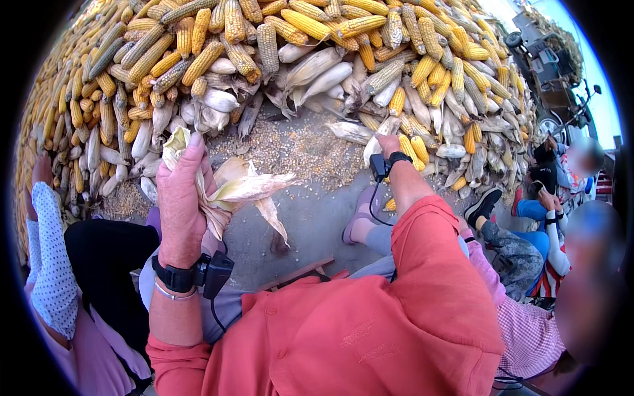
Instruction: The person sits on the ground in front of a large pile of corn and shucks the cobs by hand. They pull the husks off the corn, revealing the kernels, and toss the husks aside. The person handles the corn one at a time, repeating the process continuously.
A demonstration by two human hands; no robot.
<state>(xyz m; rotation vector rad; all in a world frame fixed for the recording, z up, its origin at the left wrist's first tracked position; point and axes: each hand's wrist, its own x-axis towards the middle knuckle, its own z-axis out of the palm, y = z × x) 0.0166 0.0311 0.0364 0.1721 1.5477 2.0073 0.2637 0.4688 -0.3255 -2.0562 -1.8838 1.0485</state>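
My left hand (184,203) is raised in front of my chest, its fingers closed around loose dry corn husks (242,190) that fan out to the right. Whether a cob is inside them is hidden. Farther forward and to the right, my right hand (389,144) is at a husk-covered ear of corn (372,150) by the foot of the pile; its fingers are partly hidden by the wrist, so its grip is unclear. Around it lie unhusked ears (350,132) and bare yellow cobs (419,148).
A high pile of corn cobs (307,22) curves across the front. Loose kernels (297,148) cover the ground before it. A co-worker's sleeved arm (52,257) is close on the left; several people sit at the right, one in a pink checked sleeve (525,331). A parked vehicle (552,89) stands beyond.
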